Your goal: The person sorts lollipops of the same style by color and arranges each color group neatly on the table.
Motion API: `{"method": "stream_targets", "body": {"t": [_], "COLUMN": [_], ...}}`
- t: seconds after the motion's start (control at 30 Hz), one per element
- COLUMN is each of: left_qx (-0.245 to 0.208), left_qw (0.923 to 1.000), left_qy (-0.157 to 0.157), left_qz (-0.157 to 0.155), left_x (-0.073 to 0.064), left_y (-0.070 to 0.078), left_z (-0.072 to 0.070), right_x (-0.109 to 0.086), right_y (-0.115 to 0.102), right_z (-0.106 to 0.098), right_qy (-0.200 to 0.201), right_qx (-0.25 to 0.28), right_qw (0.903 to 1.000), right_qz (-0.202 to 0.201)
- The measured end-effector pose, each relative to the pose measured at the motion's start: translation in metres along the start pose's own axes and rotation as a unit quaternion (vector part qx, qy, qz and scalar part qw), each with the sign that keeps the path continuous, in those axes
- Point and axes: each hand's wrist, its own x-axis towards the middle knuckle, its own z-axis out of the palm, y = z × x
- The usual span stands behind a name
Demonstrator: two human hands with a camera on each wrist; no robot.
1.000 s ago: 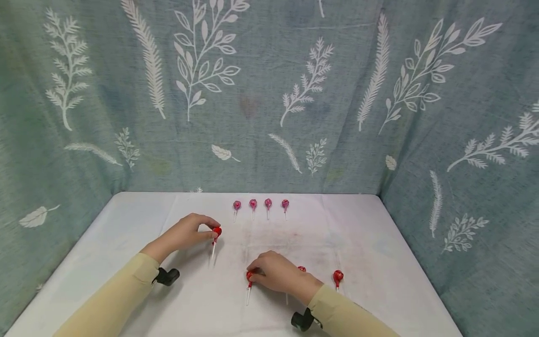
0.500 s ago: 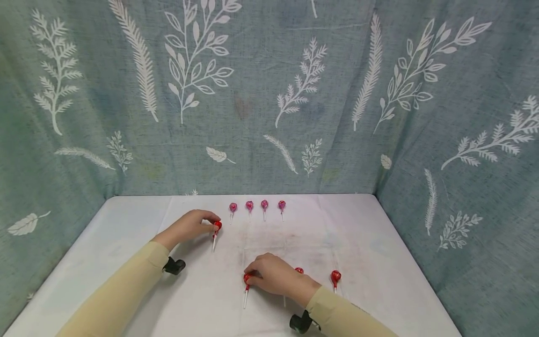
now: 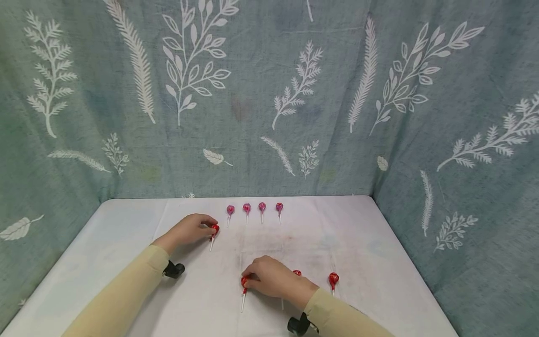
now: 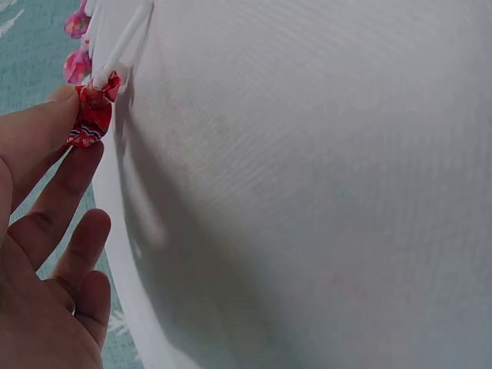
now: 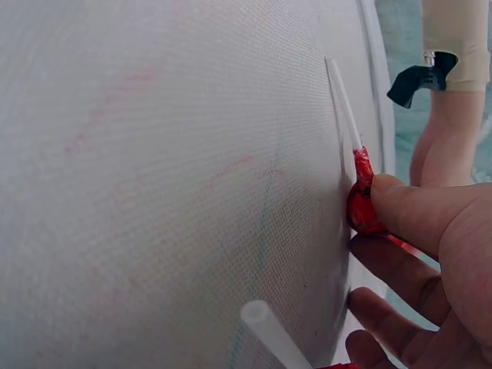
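Observation:
My left hand (image 3: 189, 229) pinches a red-wrapped lollipop (image 4: 93, 115) by its head, thumb on one side and fingertip on the other. The white stick points toward the front of the table and seems to meet the cloth. Nearer the front, my right hand (image 3: 273, 279) pinches another red lollipop (image 5: 364, 206), whose stick lies close along the white surface. Beside that hand is a red lollipop (image 3: 297, 273), partly hidden behind the wrist. Farther right lies one more red lollipop (image 3: 333, 280), its stick partly covered by the sleeve.
Several pink lollipops, such as the leftmost pink lollipop (image 3: 230, 209), lie in a row near the back edge of the white-covered table (image 3: 353, 234). A green-blue leaf-patterned curtain (image 3: 252, 103) stands behind and at both sides. Each wrist carries a small black camera.
My left hand has moved slightly toward the back row and lowered its lollipop toward the cloth. The right hand keeps its hold in about the same place. The head view has shifted a little.

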Motion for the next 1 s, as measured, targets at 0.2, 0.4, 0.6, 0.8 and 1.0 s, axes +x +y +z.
{"method": "stream_targets", "body": {"t": [0.2, 0.4, 0.6, 0.8, 1.0], "left_qx": [0.002, 0.007, 0.004, -0.012, -0.013], "left_qw": [0.9999, 0.9997, 0.9997, 0.9997, 0.9997], "left_qy": [0.012, 0.018, 0.021, 0.019, 0.023], "left_qz": [0.010, 0.012, 0.011, -0.002, -0.001], "left_x": [0.000, 0.001, 0.001, -0.002, -0.005], "left_y": [-0.003, -0.003, -0.007, -0.005, -0.005], "left_z": [0.002, 0.002, 0.004, 0.005, 0.005], "right_x": [0.001, 0.006, 0.010, 0.013, 0.018], "right_y": [-0.001, 0.000, 0.001, 0.001, 0.007], "right_z": [-0.001, -0.003, -0.006, -0.016, -0.026], "right_qy": [0.000, -0.014, -0.032, -0.029, -0.015], "right_qx": [0.001, 0.006, 0.010, 0.009, 0.019], "right_qw": [0.9999, 0.9998, 0.9993, 0.9988, 0.9977], "right_qz": [0.011, 0.011, 0.018, 0.038, 0.064]}}
